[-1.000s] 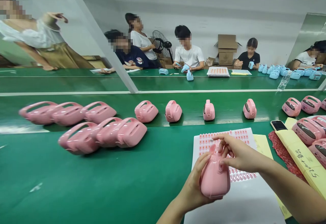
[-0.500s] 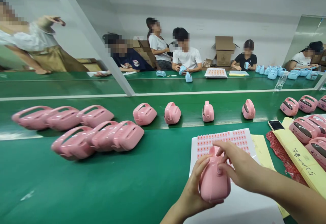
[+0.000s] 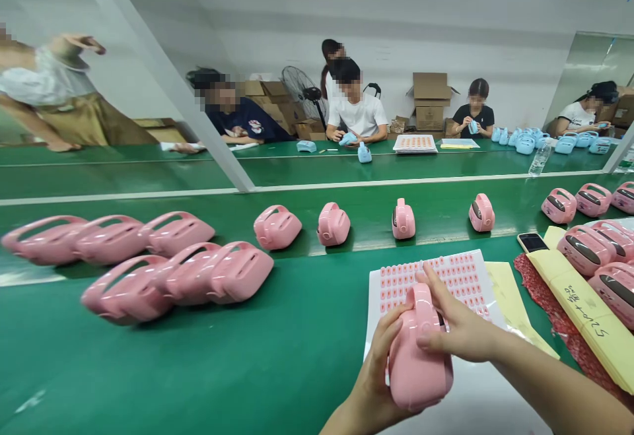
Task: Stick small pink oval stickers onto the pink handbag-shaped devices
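A shiny pink plastic case with a loop handle [image 3: 420,369] sits in the person's left hand [image 3: 376,369], and those fingers curl around its side. The right hand [image 3: 458,329] is half open, with its fingers resting on the case, not gripping it tight. The case is held up over a white sheet of tiny pink stickers [image 3: 436,283]. More pink cases [image 3: 277,227] sit on the green work table [image 3: 148,362], and a black phone [image 3: 532,242] lies just beside a yellow paper strip [image 3: 584,309].
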Available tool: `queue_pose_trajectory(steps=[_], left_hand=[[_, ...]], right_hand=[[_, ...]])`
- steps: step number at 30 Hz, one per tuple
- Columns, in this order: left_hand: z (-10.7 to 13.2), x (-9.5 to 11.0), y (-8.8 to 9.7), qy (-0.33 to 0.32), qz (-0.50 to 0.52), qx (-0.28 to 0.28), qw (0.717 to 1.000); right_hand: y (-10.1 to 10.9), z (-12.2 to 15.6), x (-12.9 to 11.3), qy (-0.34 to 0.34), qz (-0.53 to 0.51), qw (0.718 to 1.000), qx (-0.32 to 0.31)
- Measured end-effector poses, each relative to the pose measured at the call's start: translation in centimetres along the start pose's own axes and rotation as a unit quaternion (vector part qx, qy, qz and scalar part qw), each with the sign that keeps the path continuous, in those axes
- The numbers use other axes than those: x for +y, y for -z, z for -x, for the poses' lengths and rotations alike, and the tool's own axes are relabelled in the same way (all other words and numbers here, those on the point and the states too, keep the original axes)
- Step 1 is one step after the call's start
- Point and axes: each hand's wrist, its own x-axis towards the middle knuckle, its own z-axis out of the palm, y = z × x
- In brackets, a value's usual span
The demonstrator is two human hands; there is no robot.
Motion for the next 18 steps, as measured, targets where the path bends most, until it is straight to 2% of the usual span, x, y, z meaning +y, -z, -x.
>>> queue_pose_trajectory(steps=[2, 4, 7, 11, 14, 16, 18], left_hand=[[0.2, 0.0, -0.1, -0.012, -0.016, 0.007, 1.000], [0.4, -0.1, -0.3, -0.026, -0.028, 0.017, 0.999], [0.8, -0.3, -0.6, -0.029, -0.036, 0.045, 0.998], [1.0, 0.0, -1.2, 0.006, -0.029, 0.034, 0.999], [1.3, 0.0, -1.6, 0.076, -0.001, 0.031, 0.997], [1.6, -0.4, -2.0, 0.122, 0.024, 0.024, 0.992], [1.6, -1.1, -2.2, 0.165, 0.047, 0.002, 0.985]], right_hand=[[-0.9, -0.1, 0.5, -0.009, -0.086, 0.996, 0.010], [-1.7, -0.2, 0.9, 0.001, -0.133, 0.990, 0.045], [-2.6, -0.4, 1.0, 0.009, -0.165, 0.983, 0.084], [-2.7, -0.5, 0.7, 0.013, -0.177, 0.979, 0.104], [-1.8, -0.5, 0.9, 0.027, -0.170, 0.978, 0.119], [-0.4, -0.5, 1.4, 0.044, -0.148, 0.979, 0.130], [1.5, -0.6, 2.0, 0.056, -0.107, 0.987, 0.104]])
